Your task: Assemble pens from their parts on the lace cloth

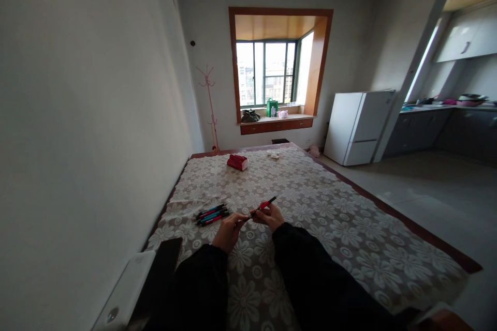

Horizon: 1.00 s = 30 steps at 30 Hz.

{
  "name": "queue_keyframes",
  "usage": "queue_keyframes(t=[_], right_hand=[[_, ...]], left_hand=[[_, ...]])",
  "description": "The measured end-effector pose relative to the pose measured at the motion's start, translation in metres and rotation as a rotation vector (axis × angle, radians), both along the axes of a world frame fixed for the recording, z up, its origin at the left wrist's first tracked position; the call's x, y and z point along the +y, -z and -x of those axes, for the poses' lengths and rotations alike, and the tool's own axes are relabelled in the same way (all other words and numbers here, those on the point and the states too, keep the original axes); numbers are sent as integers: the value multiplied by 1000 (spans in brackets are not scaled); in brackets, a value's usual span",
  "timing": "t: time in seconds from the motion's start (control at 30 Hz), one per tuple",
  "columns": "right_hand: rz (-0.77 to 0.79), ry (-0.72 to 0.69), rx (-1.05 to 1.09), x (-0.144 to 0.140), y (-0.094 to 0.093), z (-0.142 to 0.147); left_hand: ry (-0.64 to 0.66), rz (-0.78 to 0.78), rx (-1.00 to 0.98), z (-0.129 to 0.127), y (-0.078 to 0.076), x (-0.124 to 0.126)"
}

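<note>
Above the floral tablecloth (240, 256), both my hands meet at a red and black pen (267, 203). My right hand (272, 217) grips the pen around its middle, with the dark end pointing up to the right. The fingers of my left hand (228, 231) are pinched at the pen's lower end; whether that end is a separate part, I cannot tell. Just left of my left hand lies a pile of several pens (212, 214) in black, red and blue, side by side on the cloth.
A red tissue pack (237, 162) and a small white item (273, 155) lie farther back on the table. At lower left is a white box-like object (128, 284) beside a dark one (165, 264). A wall runs along the left. A white fridge (359, 126) stands beyond at right.
</note>
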State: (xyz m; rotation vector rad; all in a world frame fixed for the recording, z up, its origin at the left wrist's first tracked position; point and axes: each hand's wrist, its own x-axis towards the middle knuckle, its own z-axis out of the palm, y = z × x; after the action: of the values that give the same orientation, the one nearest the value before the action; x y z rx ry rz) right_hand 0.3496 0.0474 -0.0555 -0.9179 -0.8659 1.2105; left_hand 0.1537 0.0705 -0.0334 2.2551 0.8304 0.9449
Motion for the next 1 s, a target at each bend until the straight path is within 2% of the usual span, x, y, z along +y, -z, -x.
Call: queue_keyframes(t=[0.47, 0.63, 0.77, 0.87, 0.93, 1.0], right_hand=[[51, -14, 43, 5, 1, -4], [30, -2, -4, 3, 5, 1], [-25, 20, -56, 8, 9, 1], [-85, 91, -226, 12, 8, -10], [-78, 191, -505, 13, 6, -25], [-101, 243, -898, 13, 1, -44]], left_hand=[[-34, -6, -3, -1, -1, -1], [-12, -18, -14, -2, -2, -2], [-48, -6, 4, -2, -3, -3], [-97, -2, 17, -1, -3, -3], [-140, 3, 12, -1, -4, -2], [-184, 5, -7, -1, -5, -2]])
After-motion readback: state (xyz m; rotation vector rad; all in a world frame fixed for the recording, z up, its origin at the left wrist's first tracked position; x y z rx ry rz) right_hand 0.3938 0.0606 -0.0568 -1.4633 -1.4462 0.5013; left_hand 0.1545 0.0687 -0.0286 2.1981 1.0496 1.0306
